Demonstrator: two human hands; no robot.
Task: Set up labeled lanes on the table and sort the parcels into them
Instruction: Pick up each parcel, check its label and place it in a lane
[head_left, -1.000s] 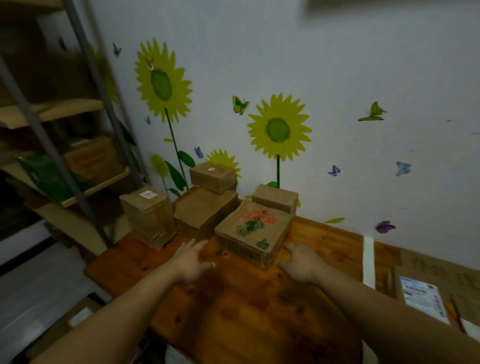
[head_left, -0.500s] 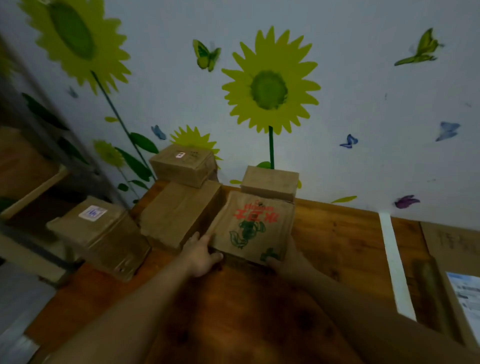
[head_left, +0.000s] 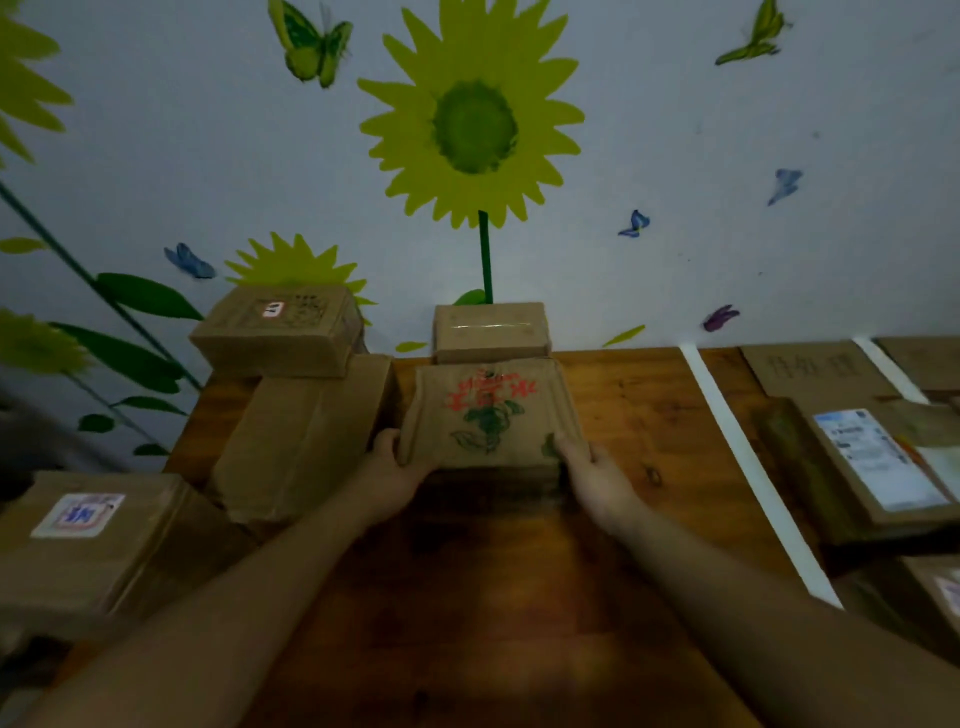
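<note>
Your left hand (head_left: 387, 480) and right hand (head_left: 597, 480) are gripping the printed parcel (head_left: 488, 410) by its near corners, with the taped lane line (head_left: 748, 457) lying off to your right.

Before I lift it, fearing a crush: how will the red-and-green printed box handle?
The printed box looks low and wide, so it probably won't tip. Its worn, creased cardboard likely gives if squeezed. The left hand and right hand grip its near corners; weight can't be judged.
</note>
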